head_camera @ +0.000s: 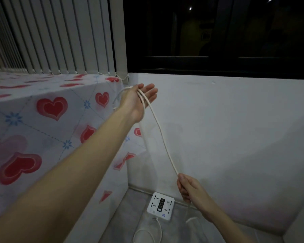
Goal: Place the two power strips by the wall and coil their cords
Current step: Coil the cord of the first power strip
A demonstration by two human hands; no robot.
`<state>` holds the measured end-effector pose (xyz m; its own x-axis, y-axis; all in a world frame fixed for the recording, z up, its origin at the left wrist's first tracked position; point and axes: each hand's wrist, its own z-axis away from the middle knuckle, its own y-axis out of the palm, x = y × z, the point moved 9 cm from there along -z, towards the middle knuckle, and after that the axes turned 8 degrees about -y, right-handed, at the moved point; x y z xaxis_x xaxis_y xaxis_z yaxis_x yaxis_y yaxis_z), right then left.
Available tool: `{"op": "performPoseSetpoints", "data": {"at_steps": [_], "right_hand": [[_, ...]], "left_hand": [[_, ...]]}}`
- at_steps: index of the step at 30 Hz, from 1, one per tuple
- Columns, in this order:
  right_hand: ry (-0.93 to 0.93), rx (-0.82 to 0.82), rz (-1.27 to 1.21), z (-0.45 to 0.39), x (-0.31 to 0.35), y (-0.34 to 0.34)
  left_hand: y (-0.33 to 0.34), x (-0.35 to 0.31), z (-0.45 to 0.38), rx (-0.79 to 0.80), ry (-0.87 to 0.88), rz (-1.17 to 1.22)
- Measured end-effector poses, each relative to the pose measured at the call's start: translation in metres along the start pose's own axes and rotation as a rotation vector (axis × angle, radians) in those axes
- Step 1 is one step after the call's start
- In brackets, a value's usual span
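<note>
A white square power strip (pixel 160 207) lies flat on the grey floor in the corner, touching the base of the wall. Its white cord (pixel 162 137) runs up from my right hand (pixel 189 189), which is closed around it low by the wall. The cord stretches taut to my left hand (pixel 140 98), raised at bed height with fingers extended, where loops of it are wound around the palm and wrist. A slack loop of cord (pixel 147 232) lies on the floor in front of the strip. Only one power strip is in view.
A bed with a heart-patterned sheet (pixel 47 120) fills the left side. The white wall (pixel 235 128) stands ahead under a dark window (pixel 218 35), with vertical blinds (pixel 60 35) to the left. A narrow strip of grey floor (pixel 126 225) runs between bed and wall.
</note>
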<state>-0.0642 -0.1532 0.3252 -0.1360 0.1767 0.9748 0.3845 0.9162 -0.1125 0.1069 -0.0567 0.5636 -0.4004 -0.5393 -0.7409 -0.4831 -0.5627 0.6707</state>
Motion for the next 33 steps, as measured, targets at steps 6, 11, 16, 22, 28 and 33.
{"op": "performPoseSetpoints", "data": {"at_steps": [6, 11, 16, 22, 28, 33], "right_hand": [[0.041, -0.048, -0.02, 0.005, -0.016, -0.017], [0.142, -0.087, 0.035, 0.011, -0.037, -0.032], [0.242, -0.312, 0.149, 0.008, -0.047, -0.066], [0.176, -0.466, 0.043, -0.017, -0.019, -0.073], [-0.114, -0.39, 0.269, -0.033, 0.041, -0.037], [-0.246, -0.173, 0.608, -0.029, 0.056, 0.005]], "left_hand": [[0.037, -0.071, -0.006, 0.082, 0.107, 0.034], [0.055, -0.075, 0.014, 0.134, 0.087, -0.041], [0.07, -0.021, 0.06, 0.29, -0.004, -0.318], [0.039, 0.083, 0.106, 0.364, -0.088, -0.695], [-0.059, 0.184, 0.09, -0.071, -0.126, -0.749], [-0.085, 0.216, 0.078, -0.088, -0.226, -0.342]]}}
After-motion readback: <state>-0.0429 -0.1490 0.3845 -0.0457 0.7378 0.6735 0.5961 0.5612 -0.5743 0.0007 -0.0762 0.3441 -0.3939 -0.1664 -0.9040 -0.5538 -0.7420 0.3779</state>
